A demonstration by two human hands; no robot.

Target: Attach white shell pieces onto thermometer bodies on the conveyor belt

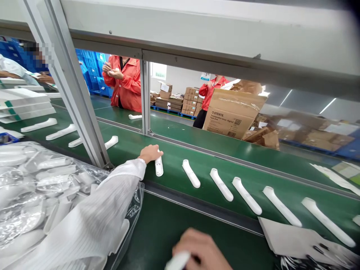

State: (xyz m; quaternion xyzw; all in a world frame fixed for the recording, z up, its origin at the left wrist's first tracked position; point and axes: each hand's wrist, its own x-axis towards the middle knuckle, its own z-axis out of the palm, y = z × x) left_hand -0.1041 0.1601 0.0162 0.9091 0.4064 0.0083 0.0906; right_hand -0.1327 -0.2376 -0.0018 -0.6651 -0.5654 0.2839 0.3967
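Note:
My left hand (pixel 151 153), in a white sleeve, reaches over the green conveyor belt, with its fingers closed on the top end of a long white plastic casing (pixel 159 168). That casing's inner side appears to face up. Low in the view, my right hand (pixel 201 249) is blurred by motion and grips a white plastic part (pixel 178 260), partly cut off by the frame edge. To the right on the belt lies a row of several similar bent-ended casings, the nearest a white casing (pixel 191 173). Beside my left arm, a clear plastic bag (pixel 60 176) holds many white casing parts.
A metal post (pixel 75 86) rises left of my hand, below a wide overhead beam (pixel 197 30). A grey pouch (pixel 298 240) and dark cables lie front right. Across the belt stand people in red jackets (pixel 126 80) and a cardboard box (pixel 230 112). White boxes (pixel 25 103) are stacked at left.

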